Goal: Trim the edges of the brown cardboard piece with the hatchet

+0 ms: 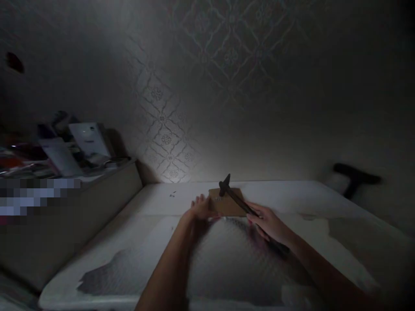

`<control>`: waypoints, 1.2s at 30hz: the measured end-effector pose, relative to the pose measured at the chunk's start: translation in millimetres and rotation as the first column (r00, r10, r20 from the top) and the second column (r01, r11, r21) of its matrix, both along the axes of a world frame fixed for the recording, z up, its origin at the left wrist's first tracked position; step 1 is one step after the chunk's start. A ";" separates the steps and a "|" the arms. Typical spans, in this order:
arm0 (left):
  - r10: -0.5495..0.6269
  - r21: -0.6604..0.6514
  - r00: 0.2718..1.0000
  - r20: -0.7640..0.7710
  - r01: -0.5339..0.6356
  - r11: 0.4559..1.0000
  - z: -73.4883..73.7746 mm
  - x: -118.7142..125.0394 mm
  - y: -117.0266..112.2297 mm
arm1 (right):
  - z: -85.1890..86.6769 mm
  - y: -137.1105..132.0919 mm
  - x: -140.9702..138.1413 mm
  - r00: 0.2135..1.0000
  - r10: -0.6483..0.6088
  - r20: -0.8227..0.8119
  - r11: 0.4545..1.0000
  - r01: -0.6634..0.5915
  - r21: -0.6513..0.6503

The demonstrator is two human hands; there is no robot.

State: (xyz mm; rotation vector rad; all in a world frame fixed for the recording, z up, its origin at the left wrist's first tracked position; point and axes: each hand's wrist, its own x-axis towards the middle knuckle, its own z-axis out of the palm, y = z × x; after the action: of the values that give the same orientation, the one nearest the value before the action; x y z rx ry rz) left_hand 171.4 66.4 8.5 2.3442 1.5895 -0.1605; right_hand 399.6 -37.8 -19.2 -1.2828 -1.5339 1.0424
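Observation:
My right hand (267, 220) is wrapped round the handle of a hammer (238, 199). The dark hammer head sits over the far part of a small brown board (233, 209); whether it touches the board I cannot tell. At the board's left edge my left hand (201, 208) grips it, with fingertips showing beyond the far side and the thumb near the front edge. Small marks or bits, too tiny to name, show on the board near the hammer head. Several small dark pieces, perhaps nails (173, 194), lie on the white table left of the board.
The white table (155, 231) has worn grey patches and backs onto a patterned wall (201, 108). On the left stands a cabinet (106, 198) crowded with boxes (89, 139) and other items. A dark T-shaped object (355, 175) is at the right. The light is dim.

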 end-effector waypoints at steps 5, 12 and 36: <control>0.006 0.002 1.000 0.006 -0.006 1.000 0.6 0.3 -0.5 | 0.9 -1.3 -1.2 1.000 -0.013 0.011 1.000 0.013 0.001; 0.000 0.000 1.000 0.000 0.000 1.000 0.8 -0.6 -0.5 | -1.7 0.0 0.0 1.000 0.009 0.008 1.000 -0.009 0.017; -0.007 -0.003 1.000 0.004 0.007 1.000 -0.9 -0.8 1.9 | -4.8 1.6 1.8 1.000 -0.003 0.007 1.000 0.003 0.014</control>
State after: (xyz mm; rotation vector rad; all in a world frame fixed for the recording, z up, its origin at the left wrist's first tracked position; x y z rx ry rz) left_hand 170.6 68.3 7.6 2.3461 1.5785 -0.1593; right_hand 401.4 -36.2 -24.0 -1.2803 -1.5416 1.0240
